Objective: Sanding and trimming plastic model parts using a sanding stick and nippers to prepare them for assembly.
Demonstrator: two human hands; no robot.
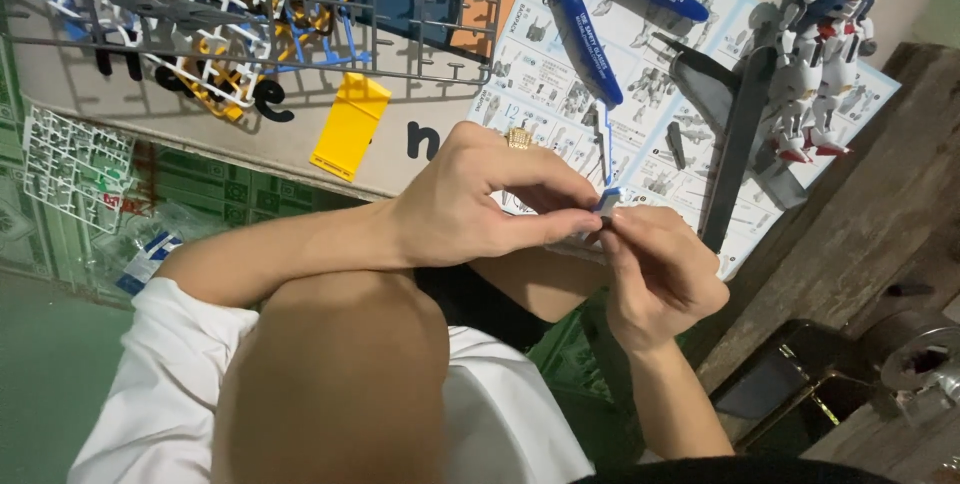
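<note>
My left hand, with a ring on one finger, reaches in from the left over my raised knee. Its thumb and fingers pinch a small white and blue model part. My right hand comes up from below and its fingertips grip the same part from underneath. Both hands meet above the lower edge of a printed instruction sheet. The underside of the part is hidden by my fingers.
Blue-handled nippers lie on the sheet. A white, blue and red model robot stands at the top right beside a dark grey wing piece. Plastic sprues, a yellow piece and a white sprue lie left. A wooden bench stands at the right.
</note>
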